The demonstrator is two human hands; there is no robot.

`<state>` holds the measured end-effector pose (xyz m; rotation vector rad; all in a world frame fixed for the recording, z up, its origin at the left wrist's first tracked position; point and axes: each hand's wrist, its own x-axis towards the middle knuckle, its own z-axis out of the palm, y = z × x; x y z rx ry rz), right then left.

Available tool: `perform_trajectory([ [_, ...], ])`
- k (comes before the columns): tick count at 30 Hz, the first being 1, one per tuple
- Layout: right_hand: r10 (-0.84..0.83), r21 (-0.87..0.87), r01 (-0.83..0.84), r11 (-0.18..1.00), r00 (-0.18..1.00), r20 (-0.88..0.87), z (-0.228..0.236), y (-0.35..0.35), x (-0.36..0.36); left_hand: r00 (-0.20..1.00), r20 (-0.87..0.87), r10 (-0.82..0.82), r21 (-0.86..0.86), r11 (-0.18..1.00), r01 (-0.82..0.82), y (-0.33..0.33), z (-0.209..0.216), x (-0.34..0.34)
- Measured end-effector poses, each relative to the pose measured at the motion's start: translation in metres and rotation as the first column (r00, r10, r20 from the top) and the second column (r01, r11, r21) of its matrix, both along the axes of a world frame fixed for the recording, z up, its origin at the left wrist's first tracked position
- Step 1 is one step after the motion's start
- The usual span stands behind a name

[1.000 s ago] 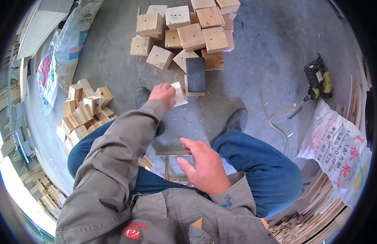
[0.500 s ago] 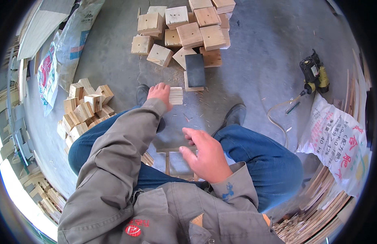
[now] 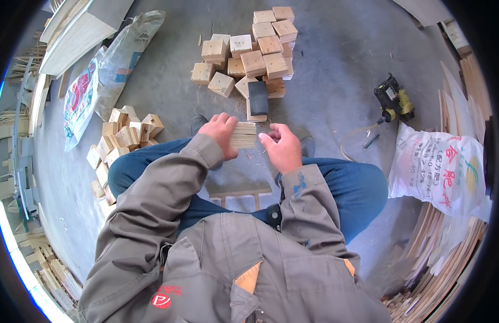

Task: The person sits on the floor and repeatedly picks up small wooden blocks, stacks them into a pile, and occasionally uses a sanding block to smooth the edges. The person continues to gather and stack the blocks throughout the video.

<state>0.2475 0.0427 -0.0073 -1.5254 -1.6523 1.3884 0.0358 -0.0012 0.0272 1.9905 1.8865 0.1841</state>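
My left hand (image 3: 221, 134) is closed on the left side of a small wooden block (image 3: 243, 135), whose layered plywood edge faces up. It holds the block between my knees, over the floor. Just right of the block is my right hand (image 3: 282, 146), with thumb and forefinger apart and nothing visible between them; a small gap separates it from the block. Beyond my hands, a dark rectangular block (image 3: 258, 98) lies on a pale wooden block (image 3: 256, 118), at the near end of a pile of wooden blocks (image 3: 253, 62).
To my left rises another heap of wooden blocks (image 3: 126, 132), near printed plastic sacks (image 3: 82, 102). A black and yellow nail gun (image 3: 393, 98) with a hose lies at right, near a white sack (image 3: 435, 169) and stacked wood strips (image 3: 443, 269). Wood splinters are scattered on the floor.
My right hand has moved forward from near my lap to beside the block. The left hand keeps its grip, with more of the block now showing. The view has shifted slightly.
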Motion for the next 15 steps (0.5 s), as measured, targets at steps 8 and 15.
perform_trajectory([
  [8,0.075,-0.07,-0.096,0.993,0.964,-0.254,0.031,-0.024,0.007,0.997,0.067,-0.023,0.196,0.98,0.009,-0.074,0.064,0.032],
  [15,0.164,0.009,-0.165,0.986,0.972,-0.167,0.012,-0.035,0.011,0.994,0.105,-0.024,0.234,0.972,-0.002,-0.105,0.057,0.037],
])
